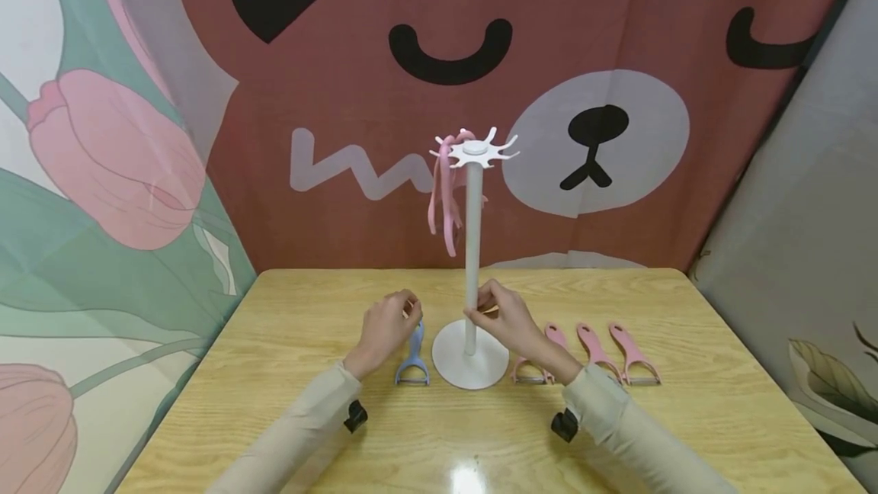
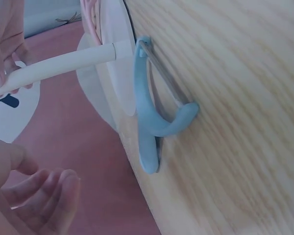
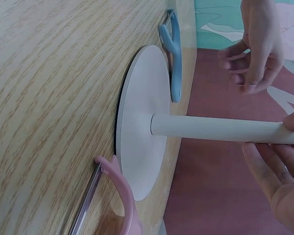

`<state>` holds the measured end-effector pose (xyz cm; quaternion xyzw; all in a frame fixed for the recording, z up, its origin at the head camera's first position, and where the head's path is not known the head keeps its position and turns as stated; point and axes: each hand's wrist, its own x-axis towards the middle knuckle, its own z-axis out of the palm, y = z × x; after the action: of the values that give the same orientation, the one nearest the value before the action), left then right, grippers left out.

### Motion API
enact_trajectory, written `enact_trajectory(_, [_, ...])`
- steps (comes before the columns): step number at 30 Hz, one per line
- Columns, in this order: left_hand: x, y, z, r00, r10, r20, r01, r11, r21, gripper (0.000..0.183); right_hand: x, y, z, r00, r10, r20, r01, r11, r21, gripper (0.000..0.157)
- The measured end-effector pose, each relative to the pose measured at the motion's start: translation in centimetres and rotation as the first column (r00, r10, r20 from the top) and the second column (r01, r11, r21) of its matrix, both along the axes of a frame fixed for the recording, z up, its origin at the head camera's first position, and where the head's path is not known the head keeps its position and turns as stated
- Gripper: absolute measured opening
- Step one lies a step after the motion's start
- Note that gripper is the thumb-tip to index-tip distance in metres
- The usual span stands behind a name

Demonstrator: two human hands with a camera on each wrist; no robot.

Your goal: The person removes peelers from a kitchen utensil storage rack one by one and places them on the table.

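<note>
A white stand (image 1: 473,250) with a round base and a star-shaped top of curved hooks rises from the table. My right hand (image 1: 506,316) holds its pole low down, thumb and fingers around it, as the right wrist view also shows. On the left of the base lies a blue peeler (image 1: 414,357), its blade end toward me. My left hand (image 1: 388,326) hovers above the peeler's handle end, fingers loosely curled with nothing between them; in the left wrist view the peeler (image 2: 149,112) lies apart from that hand. Slim pink pieces (image 1: 447,197) hang from hooks on the stand's left side.
Several pink peelers (image 1: 627,349) lie in a row right of the base, partly behind my right forearm. The wooden table (image 1: 309,303) ends at a curtain (image 1: 329,227) printed with a bear. Small black cameras sit on both wrists.
</note>
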<state>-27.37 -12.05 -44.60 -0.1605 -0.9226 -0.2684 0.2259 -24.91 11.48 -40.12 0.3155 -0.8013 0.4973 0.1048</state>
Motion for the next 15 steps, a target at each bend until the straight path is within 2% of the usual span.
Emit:
enact_trajectory(7, [-0.1, 0.3, 0.9, 0.999, 0.006, -0.053, -0.002, 0.997, 0.072, 0.011, -0.2, 0.1, -0.2, 1.0, -0.002, -0.015, 0.002, 1.0, 0.007, 0.018])
enact_trajectory(12, [0.0, 0.5, 1.6, 0.999, 0.002, -0.044, 0.004, 0.992, 0.125, 0.013, -0.2, 0.1, -0.2, 1.0, -0.009, -0.019, 0.01, 1.0, 0.018, 0.019])
enact_trajectory(15, [0.1, 0.6, 1.8, 0.999, 0.001, -0.047, 0.006, 0.99, 0.142, 0.012, -1.0, 0.2, -1.2, 1.0, -0.016, -0.01, 0.016, 1.0, 0.016, 0.019])
